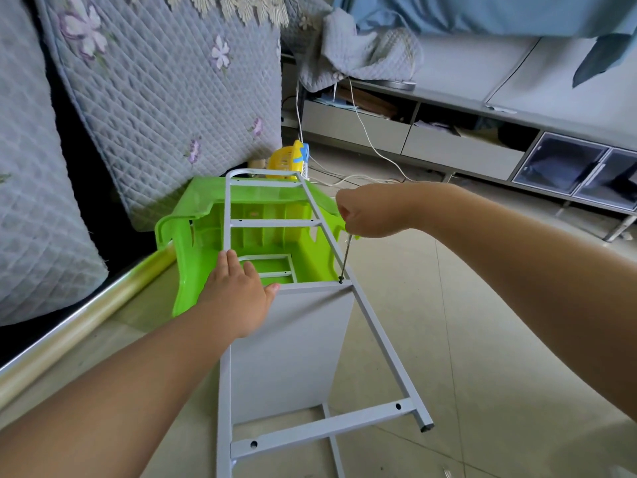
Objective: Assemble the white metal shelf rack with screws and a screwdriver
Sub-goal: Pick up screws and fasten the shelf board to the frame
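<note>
Beige tiled floor (482, 305): white metal shelf rack frame (379, 343) lying propped on overturned green plastic stool (193, 236). Left hand (238, 298), fingers spread, presses white shelf panel (286, 357). Right hand (365, 212), fist down, grip curled round slim steel screwdriver (345, 258), tip on black screw (341, 280).

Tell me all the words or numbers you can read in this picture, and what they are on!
None: no word, number or brand can be read anywhere.
The white rack frame and its shelf panel are plain.
The green plastic stool shows no writing.
The blue tag on the yellow basket is too small to tell.
</note>
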Demonstrator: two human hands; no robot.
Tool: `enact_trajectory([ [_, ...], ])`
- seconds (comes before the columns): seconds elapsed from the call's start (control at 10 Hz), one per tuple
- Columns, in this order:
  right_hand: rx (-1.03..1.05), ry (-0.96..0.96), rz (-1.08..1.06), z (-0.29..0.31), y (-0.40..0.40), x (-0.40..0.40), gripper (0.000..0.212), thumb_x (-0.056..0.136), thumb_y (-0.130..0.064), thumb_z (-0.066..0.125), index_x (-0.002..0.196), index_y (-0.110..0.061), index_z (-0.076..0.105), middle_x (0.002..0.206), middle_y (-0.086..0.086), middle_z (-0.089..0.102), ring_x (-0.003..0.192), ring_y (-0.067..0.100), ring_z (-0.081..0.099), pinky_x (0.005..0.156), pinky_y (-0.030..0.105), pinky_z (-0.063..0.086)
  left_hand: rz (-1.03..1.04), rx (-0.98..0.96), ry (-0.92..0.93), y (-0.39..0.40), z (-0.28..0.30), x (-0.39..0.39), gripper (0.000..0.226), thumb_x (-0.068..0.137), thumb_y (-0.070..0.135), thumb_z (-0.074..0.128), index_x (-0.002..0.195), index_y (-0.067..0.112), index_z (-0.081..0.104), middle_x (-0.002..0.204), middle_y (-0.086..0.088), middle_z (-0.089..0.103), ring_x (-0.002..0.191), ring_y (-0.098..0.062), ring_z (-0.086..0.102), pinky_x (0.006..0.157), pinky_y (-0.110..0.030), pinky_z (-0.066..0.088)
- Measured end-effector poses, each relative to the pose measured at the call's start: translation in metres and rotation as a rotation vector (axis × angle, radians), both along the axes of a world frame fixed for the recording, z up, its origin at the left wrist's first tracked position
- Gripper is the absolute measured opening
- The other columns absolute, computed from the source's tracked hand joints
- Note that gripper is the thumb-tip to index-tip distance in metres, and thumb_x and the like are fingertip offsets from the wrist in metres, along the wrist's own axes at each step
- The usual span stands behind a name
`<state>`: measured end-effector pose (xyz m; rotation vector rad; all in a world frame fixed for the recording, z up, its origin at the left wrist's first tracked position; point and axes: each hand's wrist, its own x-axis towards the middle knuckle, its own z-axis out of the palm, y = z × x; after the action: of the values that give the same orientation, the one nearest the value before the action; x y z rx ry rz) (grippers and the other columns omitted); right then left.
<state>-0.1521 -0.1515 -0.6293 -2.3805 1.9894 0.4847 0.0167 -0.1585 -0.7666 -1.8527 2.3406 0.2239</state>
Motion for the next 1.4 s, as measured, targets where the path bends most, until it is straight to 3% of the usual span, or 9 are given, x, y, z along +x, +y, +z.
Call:
enact_trajectory([
  [0.1,0.000,-0.028,0.024,-0.001,0.002,0.002,0.020,0.093,-0.008,0.037,0.107,-0.005,0.052,0.101,0.013,0.058,0.092,0.030,0.058,0.060,0.028,0.040,0.001,0.003,-0.003,0.001,0.001,0.000,0.068,0.099,0.045,0.013,0.146,-0.002,0.002,0.151,-0.030,-0.006,0.142,-0.036,-0.008,0.116,-0.039,0.001],
  [0.2,-0.048,-0.005,0.071,0.001,0.004,0.002,0.022,0.094,-0.013,0.041,0.108,-0.006,0.057,0.109,0.012,0.061,0.099,0.028,0.057,0.066,0.026,0.038,0.001,-0.006,-0.007,0.000,0.000,0.000,0.068,0.099,0.045,0.014,0.146,-0.002,0.003,0.151,-0.030,-0.005,0.142,-0.036,-0.008,0.117,-0.039,0.000],
  [0.5,-0.143,0.081,0.153,-0.003,-0.002,0.004,0.034,0.097,-0.026,0.043,0.103,0.001,0.061,0.098,0.013,0.061,0.086,0.024,0.049,0.049,0.018,0.024,-0.001,-0.009,-0.012,0.002,0.000,-0.002,0.068,0.099,0.045,0.013,0.146,-0.003,0.002,0.151,-0.029,-0.005,0.142,-0.036,-0.008,0.116,-0.039,0.000],
  [0.7,-0.157,0.079,0.053,-0.006,-0.003,0.003,0.042,0.098,-0.033,0.038,0.062,-0.010,0.035,0.064,-0.001,0.033,0.078,0.022,0.040,0.048,0.024,0.024,0.001,-0.010,-0.010,0.002,0.001,-0.002,0.068,0.099,0.045,0.013,0.146,-0.003,0.002,0.151,-0.029,-0.005,0.142,-0.036,-0.008,0.116,-0.039,0.000],
  [0.8,-0.155,0.064,0.040,-0.008,0.001,-0.001,0.036,0.099,-0.035,0.034,0.087,-0.006,0.052,0.073,0.002,0.043,0.084,0.024,0.044,0.065,0.025,0.031,0.001,-0.009,-0.010,0.003,0.001,-0.002,0.067,0.099,0.045,0.013,0.146,-0.003,0.002,0.151,-0.029,-0.005,0.142,-0.036,-0.008,0.116,-0.039,0.001],
  [0.9,-0.105,0.015,0.020,-0.007,0.006,-0.004,0.029,0.097,-0.029,0.038,0.109,-0.006,0.051,0.107,0.011,0.055,0.091,0.023,0.045,0.069,0.024,0.032,0.001,-0.010,-0.013,0.002,0.002,-0.002,0.067,0.099,0.045,0.013,0.146,-0.003,0.002,0.151,-0.029,-0.005,0.142,-0.036,-0.007,0.116,-0.039,0.001],
  [1.0,-0.065,-0.062,0.013,-0.005,0.009,-0.006,0.012,0.093,-0.011,0.036,0.101,-0.009,0.045,0.110,0.013,0.052,0.086,0.022,0.040,0.055,0.024,0.029,0.006,-0.005,0.000,0.002,0.002,-0.001,0.067,0.099,0.045,0.013,0.146,-0.002,0.003,0.152,-0.028,-0.005,0.142,-0.036,-0.007,0.116,-0.039,0.001],
  [1.1,-0.097,-0.076,0.043,-0.005,0.009,-0.010,0.021,0.095,-0.010,0.037,0.110,-0.006,0.050,0.111,0.011,0.055,0.091,0.023,0.044,0.067,0.026,0.030,0.009,-0.003,0.003,0.002,0.002,0.000,0.067,0.099,0.045,0.014,0.146,-0.001,0.003,0.152,-0.028,-0.005,0.142,-0.035,-0.007,0.116,-0.039,0.001],
  [1.4,-0.170,0.046,0.142,0.000,0.006,-0.004,0.034,0.095,-0.032,0.046,0.106,-0.003,0.059,0.092,0.007,0.052,0.090,0.023,0.048,0.068,0.024,0.028,0.005,0.000,-0.021,0.002,0.003,-0.003,0.066,0.099,0.044,0.013,0.146,-0.002,0.003,0.151,-0.029,-0.005,0.142,-0.036,-0.007,0.116,-0.039,0.001],
])
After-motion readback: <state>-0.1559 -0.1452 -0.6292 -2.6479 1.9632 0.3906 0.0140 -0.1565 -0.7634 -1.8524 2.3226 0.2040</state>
